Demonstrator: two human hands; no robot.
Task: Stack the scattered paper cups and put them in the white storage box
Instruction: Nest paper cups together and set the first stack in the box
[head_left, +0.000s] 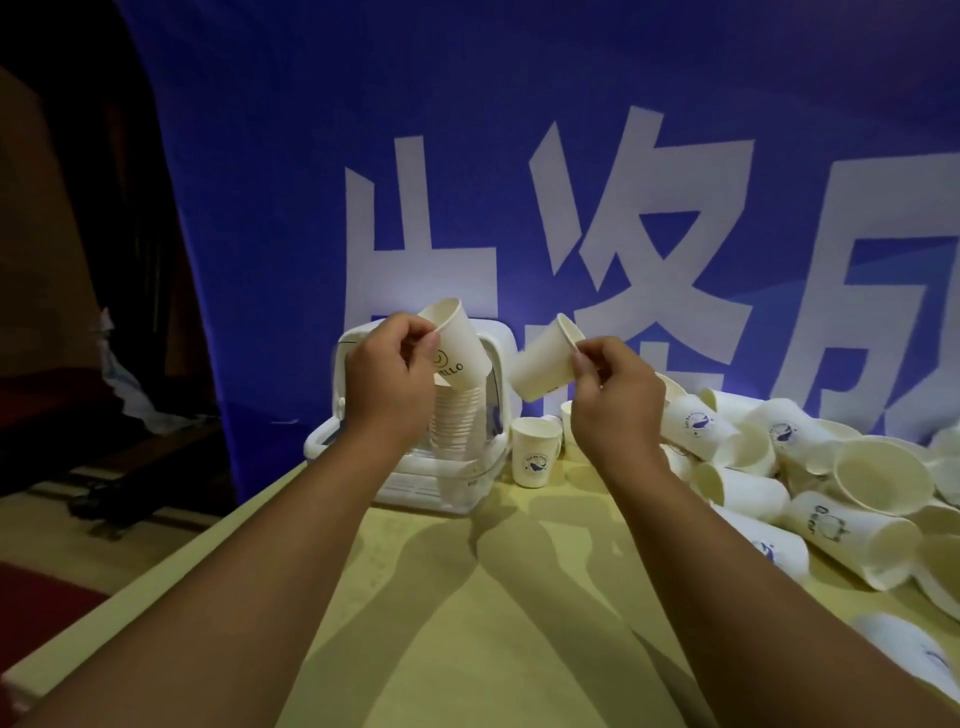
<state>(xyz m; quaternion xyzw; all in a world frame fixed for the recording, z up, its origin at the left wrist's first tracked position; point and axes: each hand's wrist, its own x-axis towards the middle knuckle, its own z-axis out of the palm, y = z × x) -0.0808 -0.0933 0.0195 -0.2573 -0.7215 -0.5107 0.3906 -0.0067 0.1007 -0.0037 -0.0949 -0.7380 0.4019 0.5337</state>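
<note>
Two items are in your hands. Your left hand (389, 374) is curled round a tall stack of paper cups (457, 410), gripping it near the top. The uppermost cup tilts to the right and is printed "HELLO". The stack's lower end is down at the white storage box (400, 486); you cannot tell whether it rests inside.

Your right hand (615, 400) pinches a single paper cup (543, 366) by the rim, between thumb and fingers. The cup is tilted, its base towards the stack, and the two are near but apart.

- White storage box: far left part of the worktop (467, 623), lid raised behind the stack.
- One upright cup (535, 454): just beside the box on its right, with a blue round print.
- Loose cups (748, 491): many, heaped on their sides along the right of the worktop, some plain and some printed.
- Worktop: pale yellow and matt, crossed by the shadows of your forearms.
- Backdrop: a blue banner (260, 182) with large white characters, hanging directly behind the worktop.
- Room: dim to the left, with a dark red strip of floor (36, 597) below the worktop's edge.
</note>
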